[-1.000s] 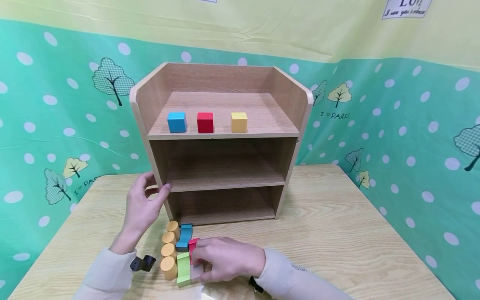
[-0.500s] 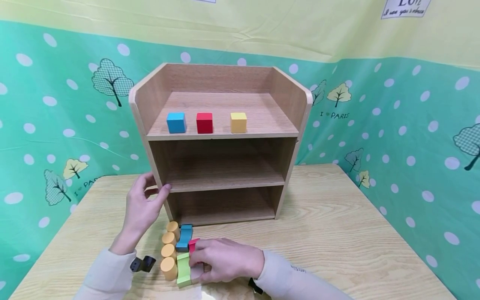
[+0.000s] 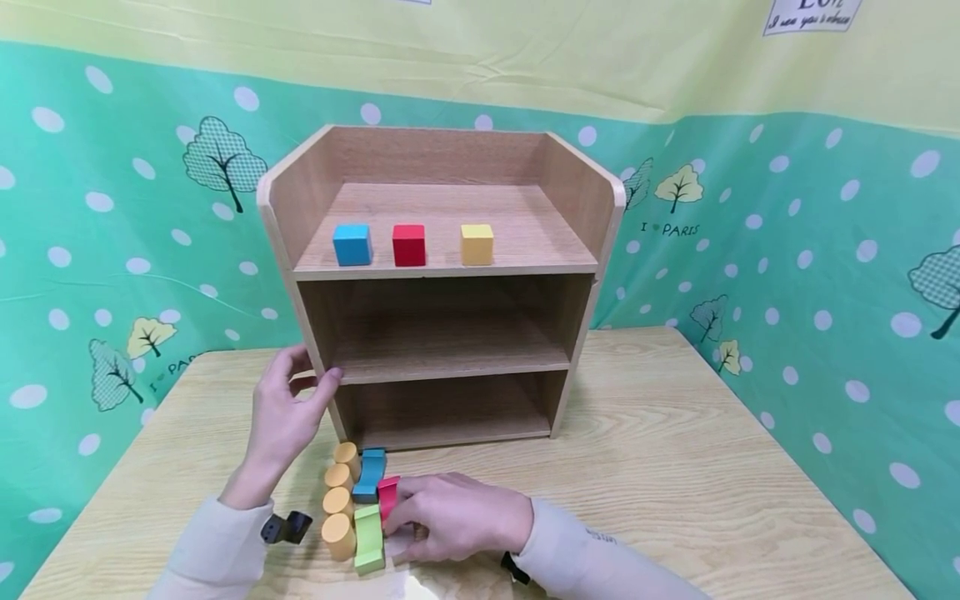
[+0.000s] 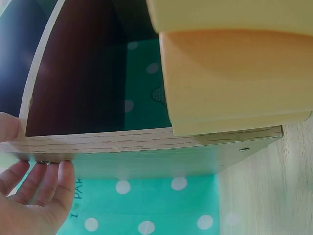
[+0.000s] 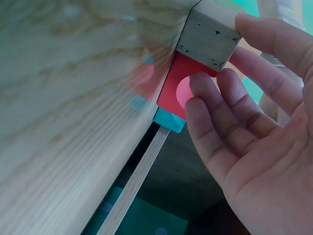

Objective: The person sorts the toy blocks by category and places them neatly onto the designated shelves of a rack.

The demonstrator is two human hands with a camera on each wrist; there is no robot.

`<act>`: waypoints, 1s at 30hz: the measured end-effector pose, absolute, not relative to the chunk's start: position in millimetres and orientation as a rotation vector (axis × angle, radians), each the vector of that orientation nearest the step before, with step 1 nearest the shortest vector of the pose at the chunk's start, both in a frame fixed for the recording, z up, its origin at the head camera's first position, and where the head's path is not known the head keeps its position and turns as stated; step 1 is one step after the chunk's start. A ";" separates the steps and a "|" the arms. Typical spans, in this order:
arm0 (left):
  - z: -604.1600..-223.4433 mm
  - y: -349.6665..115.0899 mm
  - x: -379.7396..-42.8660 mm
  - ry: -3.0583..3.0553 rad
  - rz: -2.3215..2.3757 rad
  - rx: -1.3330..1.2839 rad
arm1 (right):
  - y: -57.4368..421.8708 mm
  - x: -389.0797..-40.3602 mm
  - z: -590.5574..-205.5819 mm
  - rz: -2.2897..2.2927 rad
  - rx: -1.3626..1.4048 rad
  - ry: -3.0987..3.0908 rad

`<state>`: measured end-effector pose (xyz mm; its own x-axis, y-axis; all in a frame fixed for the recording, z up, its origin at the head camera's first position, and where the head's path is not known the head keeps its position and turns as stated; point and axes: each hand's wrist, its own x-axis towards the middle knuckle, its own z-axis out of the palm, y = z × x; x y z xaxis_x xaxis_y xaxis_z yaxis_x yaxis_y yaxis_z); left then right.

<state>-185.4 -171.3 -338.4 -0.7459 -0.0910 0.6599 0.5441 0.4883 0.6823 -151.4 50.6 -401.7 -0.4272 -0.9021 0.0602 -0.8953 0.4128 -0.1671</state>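
Observation:
My left hand (image 3: 288, 417) holds the left side panel of the small wooden shelf (image 3: 450, 377), thumb on the front edge and fingers outside. My right hand (image 3: 465, 518) pinches a plain wooden block (image 5: 208, 36) between thumb and forefinger, low at the table; its other fingers curl beside a red arch block (image 5: 171, 85). In the head view that hand partly covers both blocks. To their left are a blue arch block (image 3: 370, 475) and a lime-green one (image 3: 368, 542). Several yellow cylinders (image 3: 338, 535) form a row at the far left.
On the shelf's top board stand a blue cube (image 3: 352, 245), a red cube (image 3: 409, 246) and a yellow cube (image 3: 477, 246). The shelf rests on a pale wooden table (image 3: 660, 467). Behind hangs a green dotted cloth (image 3: 795, 225).
My right hand has shifted slightly to the right, and more of the red arch block shows. The left hand stays on the shelf panel.

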 end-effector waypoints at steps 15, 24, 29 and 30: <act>-364.7 -185.6 -208.6 -2.114 -1.278 -0.342 | 53.2 -154.2 -401.9 -0.281 -1.591 2.589; -365.0 -186.2 -209.5 -2.104 -1.284 -0.345 | 52.6 -156.0 -403.3 -0.319 -1.571 2.555; -364.5 -186.0 -208.7 -2.101 -1.283 -0.357 | 54.8 -157.4 -403.2 -0.334 -1.568 2.533; -364.5 -186.0 -208.6 -2.102 -1.283 -0.358 | 55.5 -157.7 -403.1 -0.331 -1.566 2.534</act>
